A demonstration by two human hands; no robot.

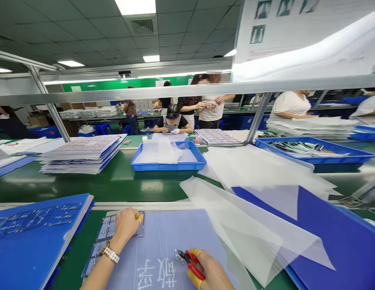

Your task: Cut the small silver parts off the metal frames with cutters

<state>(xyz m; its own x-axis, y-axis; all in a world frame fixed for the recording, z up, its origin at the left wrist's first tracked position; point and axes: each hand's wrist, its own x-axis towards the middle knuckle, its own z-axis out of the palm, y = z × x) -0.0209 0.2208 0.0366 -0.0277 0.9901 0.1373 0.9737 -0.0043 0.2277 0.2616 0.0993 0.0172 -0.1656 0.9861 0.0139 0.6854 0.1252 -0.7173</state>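
My left hand [125, 227], with yellow finger covers and a watch [110, 252] on the wrist, grips the edge of a shiny metal sprue frame [107, 227] of small parts. Another frame [93, 257] lies below it, partly hidden by the forearm. My right hand [211, 270], also with yellow finger covers, is closed round red-handled side cutters [195, 266]. Small silvery parts [179, 255] are at the cutter's jaws; whether the jaws hold them I cannot tell. Both hands are over a pale blue plastic sheet [166, 233] marked with large white characters.
At left, more metal frames [27, 217] rest on a blue board [21, 257]. Translucent sheets [260, 225] and a dark blue sheet [335, 237] lie at right. Ahead stand a blue tray [169, 166] and a stack of sheets [81, 155]. A metal rail [175, 93] crosses above; people work beyond.
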